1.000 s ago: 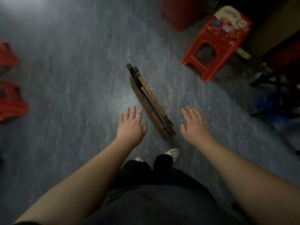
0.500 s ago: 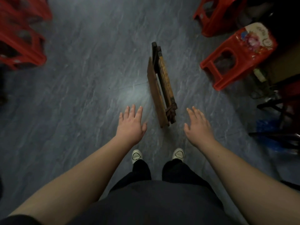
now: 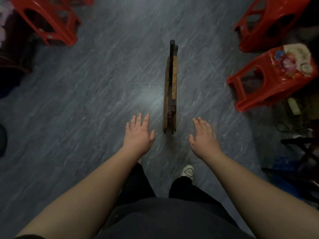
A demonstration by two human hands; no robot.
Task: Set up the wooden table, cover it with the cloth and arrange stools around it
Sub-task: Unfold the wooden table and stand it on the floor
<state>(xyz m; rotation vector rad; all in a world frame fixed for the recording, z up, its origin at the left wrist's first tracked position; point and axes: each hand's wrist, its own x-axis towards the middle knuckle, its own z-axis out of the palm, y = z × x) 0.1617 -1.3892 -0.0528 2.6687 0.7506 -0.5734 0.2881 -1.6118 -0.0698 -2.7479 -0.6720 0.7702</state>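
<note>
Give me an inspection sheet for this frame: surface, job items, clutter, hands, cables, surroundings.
Surface: grey marbled floor, with a glare patch beside the table.
Job's things: folded brown wooden table stands on edge, not yet opened. Red plastic stools: one upper left, one upper right, one at right with a floral-patterned top. No cloth identified.
Clutter: dark blurred items at the right edge, past the floral stool.
Grippers: left hand and right hand open, either side of the table's near end, touching nothing.
Cables: nothing seen.
Surroundings: dim room; the person's white shoe shows below the hands.
</note>
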